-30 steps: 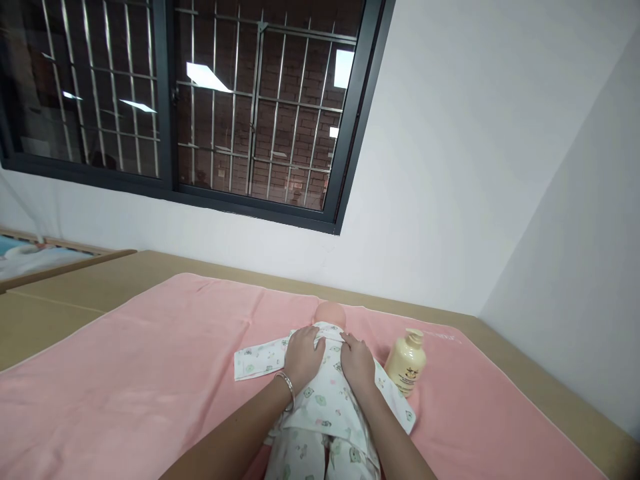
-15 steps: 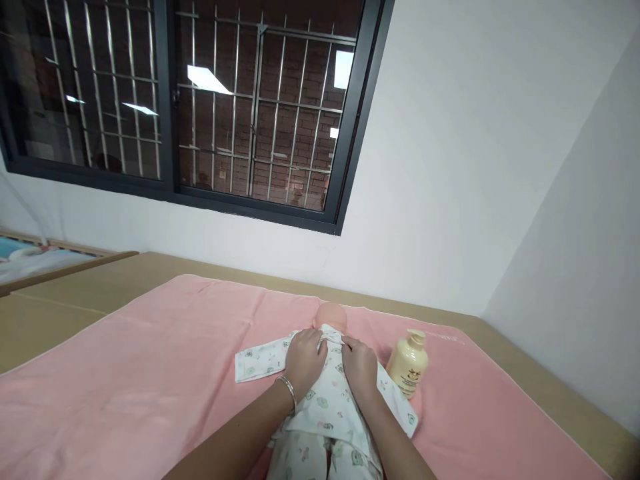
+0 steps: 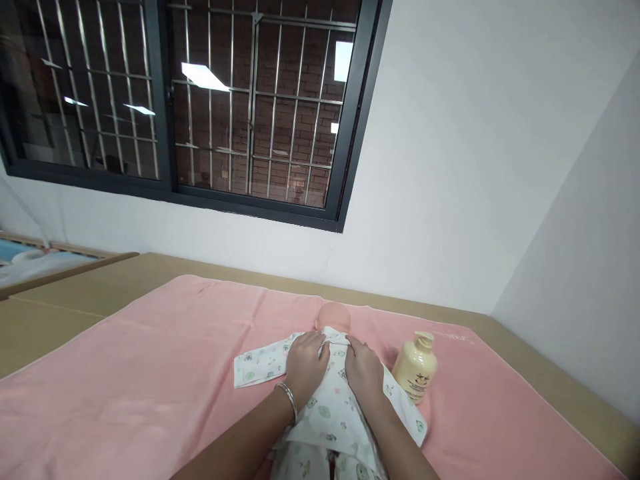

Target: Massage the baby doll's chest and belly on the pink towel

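A baby doll [image 3: 334,317] lies on a pink blanket [image 3: 165,373], its head pointing away from me. It wears a white baby shirt [image 3: 331,405] with a small green and pink print, and matching pants [image 3: 303,462]. My left hand [image 3: 306,365], with a silver bangle at the wrist, pinches the shirt near the collar on the left. On the collar's other side, my right hand [image 3: 364,368] has its fingers closed on the cloth. One sleeve stretches out left, the other slants down right. My hands cover part of the doll's chest and shoulders.
A pale yellow pump bottle [image 3: 416,368] stands on the blanket just right of the doll, close to the sleeve. Beyond the blanket shows the tan tabletop [image 3: 150,265], with a white wall [image 3: 425,220] and barred window behind. A wooden-edged crib [image 3: 45,257] is at far left.
Both hands keep their hold at the collar, with only slight finger movement. The view has shifted a little, so the bottle and right sleeve appear slightly farther right.
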Action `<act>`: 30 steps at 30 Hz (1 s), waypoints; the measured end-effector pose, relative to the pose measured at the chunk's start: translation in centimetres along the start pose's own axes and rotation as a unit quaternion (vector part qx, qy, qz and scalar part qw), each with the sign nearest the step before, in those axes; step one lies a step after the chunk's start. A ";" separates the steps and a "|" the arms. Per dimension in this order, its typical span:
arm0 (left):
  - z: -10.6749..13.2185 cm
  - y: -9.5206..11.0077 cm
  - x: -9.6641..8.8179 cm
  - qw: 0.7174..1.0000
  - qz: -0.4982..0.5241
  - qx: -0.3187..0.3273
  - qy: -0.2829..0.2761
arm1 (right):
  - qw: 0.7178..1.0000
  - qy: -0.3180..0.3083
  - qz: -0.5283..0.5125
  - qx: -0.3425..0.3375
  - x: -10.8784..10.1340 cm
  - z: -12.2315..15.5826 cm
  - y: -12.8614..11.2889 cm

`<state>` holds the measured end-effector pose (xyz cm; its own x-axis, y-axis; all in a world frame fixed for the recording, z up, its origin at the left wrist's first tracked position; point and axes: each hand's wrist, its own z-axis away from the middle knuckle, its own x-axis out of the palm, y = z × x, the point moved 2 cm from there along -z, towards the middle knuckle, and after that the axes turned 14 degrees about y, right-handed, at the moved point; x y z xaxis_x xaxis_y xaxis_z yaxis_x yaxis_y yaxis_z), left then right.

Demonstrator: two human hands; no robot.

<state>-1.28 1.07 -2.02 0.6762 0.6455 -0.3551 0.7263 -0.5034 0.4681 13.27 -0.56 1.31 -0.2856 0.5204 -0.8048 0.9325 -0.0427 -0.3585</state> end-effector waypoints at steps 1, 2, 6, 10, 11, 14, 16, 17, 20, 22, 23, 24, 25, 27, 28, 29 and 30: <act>0.0 0.0 0.0 1.000 0.002 -0.001 -0.001 | 1.000 -0.002 0.001 -0.004 0.0 0.0 0.0; 0.1 0.0 0.0 1.000 0.003 -0.003 0.000 | 1.000 -0.003 0.001 -0.009 0.0 0.0 0.0; 0.3 -0.2 0.1 1.000 0.011 -0.009 0.010 | 1.000 -0.011 -0.003 -0.026 -0.3 0.0 -0.2; 0.4 -0.3 0.3 1.000 0.009 -0.015 0.014 | 0.999 -0.011 -0.013 -0.029 -0.2 -0.1 -0.3; 0.3 -0.3 0.3 1.000 0.007 -0.018 0.013 | 0.999 -0.010 -0.019 -0.032 -0.1 -0.1 -0.2; 0.3 -0.2 0.2 1.000 0.002 -0.024 0.012 | 0.999 -0.012 -0.033 -0.041 0.2 -0.2 -0.1; 0.2 -0.2 0.1 1.000 0.003 -0.023 0.011 | 0.998 -0.016 -0.033 -0.042 0.3 -0.3 0.0; 0.2 -0.1 0.1 1.000 0.003 -0.022 0.011 | 0.998 -0.019 -0.031 -0.042 0.4 -0.3 0.1; 0.3 -0.2 0.2 1.000 0.003 -0.023 0.006 | 0.998 -0.028 -0.023 -0.043 0.5 -0.3 0.2; 0.2 -0.3 0.3 1.000 0.000 -0.031 -0.004 | 0.998 -0.033 -0.012 -0.049 0.6 -0.4 0.3; 0.2 -0.3 0.4 0.999 -0.002 -0.036 -0.011 | 0.998 -0.038 -0.004 -0.054 0.6 -0.5 0.3; 0.1 -0.4 0.4 0.999 -0.003 -0.042 -0.019 | 0.997 -0.045 0.004 -0.060 0.7 -0.5 0.3; 0.0 -0.4 0.5 0.998 -0.004 -0.048 -0.028 | 0.996 -0.053 0.009 -0.064 0.7 -0.6 0.3; -0.2 -0.5 0.6 0.997 -0.003 -0.058 -0.046 | 0.996 -0.068 0.009 -0.061 0.7 -0.6 0.3; -0.2 -0.5 0.6 0.997 -0.001 -0.061 -0.054 | 0.996 -0.072 0.004 -0.054 0.6 -0.7 0.2; -0.3 -0.5 0.5 0.996 0.003 -0.064 -0.062 | 0.996 -0.074 -0.001 -0.044 0.5 -0.7 0.2; -0.3 -0.6 0.5 0.995 0.007 -0.065 -0.069 | 0.997 -0.076 -0.005 -0.032 0.3 -0.6 0.1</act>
<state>-1.38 1.89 -2.20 0.7030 0.5501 -0.4508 0.7007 -0.4271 0.5715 13.40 0.15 1.33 -0.3200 0.3857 -0.8654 0.9404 0.0181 -0.3397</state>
